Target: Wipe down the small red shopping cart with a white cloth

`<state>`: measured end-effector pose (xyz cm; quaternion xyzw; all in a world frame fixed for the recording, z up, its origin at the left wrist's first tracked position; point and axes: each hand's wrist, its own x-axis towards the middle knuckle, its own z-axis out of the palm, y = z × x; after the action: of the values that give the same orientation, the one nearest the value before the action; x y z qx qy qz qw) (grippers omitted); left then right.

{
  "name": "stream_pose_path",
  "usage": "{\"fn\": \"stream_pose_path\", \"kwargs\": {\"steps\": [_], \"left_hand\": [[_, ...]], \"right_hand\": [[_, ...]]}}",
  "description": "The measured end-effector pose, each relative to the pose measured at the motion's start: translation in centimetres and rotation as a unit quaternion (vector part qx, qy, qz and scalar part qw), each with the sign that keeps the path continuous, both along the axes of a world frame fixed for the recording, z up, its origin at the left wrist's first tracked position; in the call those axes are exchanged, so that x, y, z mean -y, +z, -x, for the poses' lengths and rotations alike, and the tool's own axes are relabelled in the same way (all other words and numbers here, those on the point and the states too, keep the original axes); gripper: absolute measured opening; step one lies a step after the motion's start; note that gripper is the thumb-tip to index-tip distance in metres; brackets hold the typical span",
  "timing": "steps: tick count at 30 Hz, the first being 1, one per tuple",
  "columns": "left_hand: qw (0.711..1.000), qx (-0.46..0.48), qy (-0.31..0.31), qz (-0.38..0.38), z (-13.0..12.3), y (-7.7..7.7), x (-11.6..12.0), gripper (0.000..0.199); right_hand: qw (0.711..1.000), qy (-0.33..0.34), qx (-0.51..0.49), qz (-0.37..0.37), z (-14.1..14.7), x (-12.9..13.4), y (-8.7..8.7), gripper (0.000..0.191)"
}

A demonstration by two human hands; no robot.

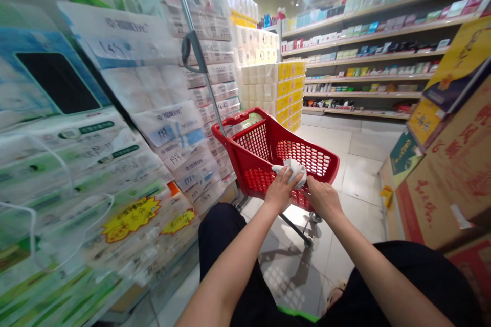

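Observation:
A red plastic shopping basket cart (251,176) with perforated sides stands in front of me. My left hand (282,190) presses a crumpled white cloth (296,171) against the near rim of the cart, its fingers bent over the cloth. Just right of the cloth, my right hand (322,196) is closed around the cart's rim near the front corner. A metal pole (215,99) with a grey clamp (195,52) rises at the cart's left end.
Stacked tissue packs (180,138) line the left side, with a dark phone-like screen (58,82) and a white cable. Stocked shelves (364,60) fill the back. Cardboard boxes (433,204) stand at the right. Tiled floor (358,176) shows beyond the cart.

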<state>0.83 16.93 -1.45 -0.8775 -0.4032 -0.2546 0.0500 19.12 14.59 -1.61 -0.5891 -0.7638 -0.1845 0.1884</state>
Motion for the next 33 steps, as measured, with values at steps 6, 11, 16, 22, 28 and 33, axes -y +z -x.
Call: {"fn": "stream_pose_path", "kwargs": {"steps": [6,11,16,22,28,33], "left_hand": [[1.000,-0.009,0.013,-0.012,0.2,0.4,0.1,0.083],[0.999,-0.011,0.050,-0.018,-1.1,0.6,0.1,0.079],[0.998,0.001,0.058,-0.038,-3.7,-0.2,2.3,0.081],[0.998,-0.023,-0.036,-0.039,-3.7,-0.6,3.9,0.085],[0.998,-0.048,0.024,-0.032,2.4,1.3,0.4,0.084],[0.997,-0.015,0.080,-0.015,3.8,1.7,-0.7,0.082]], "right_hand": [[0.997,0.075,0.012,0.009,-2.5,0.2,1.1,0.014],[0.994,0.103,0.026,-0.004,-5.7,-0.7,0.9,0.025],[0.993,0.114,0.012,-0.017,-5.9,-0.5,0.2,0.016],[0.993,0.112,0.004,-0.028,-5.5,0.6,0.0,0.006],[0.994,0.109,0.006,-0.031,-5.3,1.5,0.1,0.031],[0.995,0.098,0.013,-0.031,-4.6,2.2,0.1,0.039]]}}
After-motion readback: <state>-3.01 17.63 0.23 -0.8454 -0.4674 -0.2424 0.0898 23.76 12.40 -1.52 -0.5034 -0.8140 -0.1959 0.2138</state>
